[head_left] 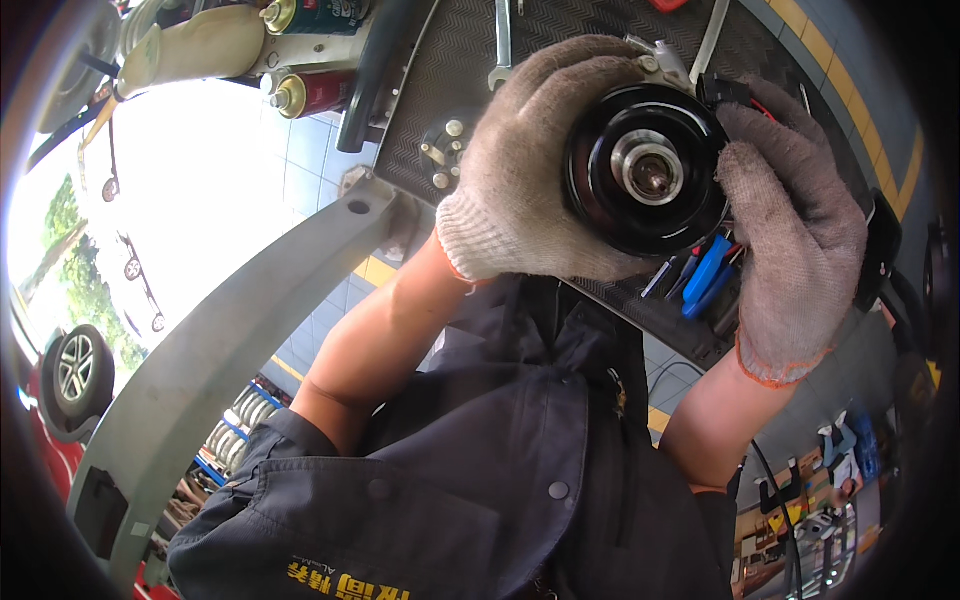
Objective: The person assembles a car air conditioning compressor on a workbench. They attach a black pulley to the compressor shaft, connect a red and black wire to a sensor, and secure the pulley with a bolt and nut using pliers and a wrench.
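Observation:
Both my hands wear pale knitted work gloves and hold up a round black pulley (590, 175) with a bright metal hub at its centre. My left hand (530, 170) curls around its left side. The fingers of my right hand (795, 205) close against its right edge. A black plug (722, 92) with a bit of red wire sits beside the right fingertips. Silver metal fittings (662, 62) show above the rim. Whatever lies behind the pulley is hidden by it and by the gloves.
A dark ribbed mat (425, 85) covers the bench below. On it lie an open-end wrench (502, 45), a small part with several round studs (440, 153) and blue-handled pliers (708, 275). Spray cans (312, 93) stand upper left. A grey metal arm (230, 290) crosses the left side.

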{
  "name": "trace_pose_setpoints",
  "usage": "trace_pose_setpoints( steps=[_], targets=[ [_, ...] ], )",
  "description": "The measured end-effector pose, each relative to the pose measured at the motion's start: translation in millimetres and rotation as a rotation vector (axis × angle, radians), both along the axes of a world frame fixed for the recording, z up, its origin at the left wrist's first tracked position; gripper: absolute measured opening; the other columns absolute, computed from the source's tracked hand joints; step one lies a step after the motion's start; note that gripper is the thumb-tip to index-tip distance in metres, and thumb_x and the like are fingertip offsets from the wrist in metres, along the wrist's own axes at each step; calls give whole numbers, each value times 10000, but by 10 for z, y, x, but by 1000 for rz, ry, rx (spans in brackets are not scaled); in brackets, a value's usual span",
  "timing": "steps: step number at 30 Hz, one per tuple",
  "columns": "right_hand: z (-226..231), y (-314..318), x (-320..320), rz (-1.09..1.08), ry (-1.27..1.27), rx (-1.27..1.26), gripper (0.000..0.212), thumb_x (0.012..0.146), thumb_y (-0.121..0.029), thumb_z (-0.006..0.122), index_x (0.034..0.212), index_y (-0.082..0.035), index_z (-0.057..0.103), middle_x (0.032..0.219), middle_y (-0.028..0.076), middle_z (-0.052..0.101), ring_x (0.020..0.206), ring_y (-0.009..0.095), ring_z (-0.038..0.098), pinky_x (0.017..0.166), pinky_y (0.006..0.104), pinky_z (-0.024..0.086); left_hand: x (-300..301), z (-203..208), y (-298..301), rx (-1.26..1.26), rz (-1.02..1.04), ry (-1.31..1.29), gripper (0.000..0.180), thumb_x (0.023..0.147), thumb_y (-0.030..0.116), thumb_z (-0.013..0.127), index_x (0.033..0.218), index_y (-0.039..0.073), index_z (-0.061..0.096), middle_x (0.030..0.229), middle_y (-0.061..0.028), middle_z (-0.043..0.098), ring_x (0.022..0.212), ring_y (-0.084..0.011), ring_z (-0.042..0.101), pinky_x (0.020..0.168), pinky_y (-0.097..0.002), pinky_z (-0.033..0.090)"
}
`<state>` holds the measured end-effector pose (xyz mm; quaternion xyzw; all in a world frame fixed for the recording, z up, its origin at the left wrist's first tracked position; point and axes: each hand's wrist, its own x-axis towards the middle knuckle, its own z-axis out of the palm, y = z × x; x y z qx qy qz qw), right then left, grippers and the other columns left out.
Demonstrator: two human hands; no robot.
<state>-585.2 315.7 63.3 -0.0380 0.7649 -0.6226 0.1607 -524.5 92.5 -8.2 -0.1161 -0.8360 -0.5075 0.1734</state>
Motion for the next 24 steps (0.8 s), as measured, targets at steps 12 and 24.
trace_pose_setpoints(
  steps=[12,24],
  targets=[
    [204,280,121,-84,-127,-252,385,1123,-29,692,1489,88,724,1570,234,707,943,69,719,800,180,541,127,502,-126,-10,28,-253,1150,544,262,1087,1568,-21,645,1483,-201,758,1367,-292,762,1178,-427,607],
    [1106,-229,-130,154,169,-501,470,1163,15,621,1613,146,583,1643,317,638,967,108,730,910,194,595,300,1101,-323,942,-296,-541,898,1024,716,632,1728,163,556,1653,-189,647,1440,-448,635,1127,-597,562]
  ],
)
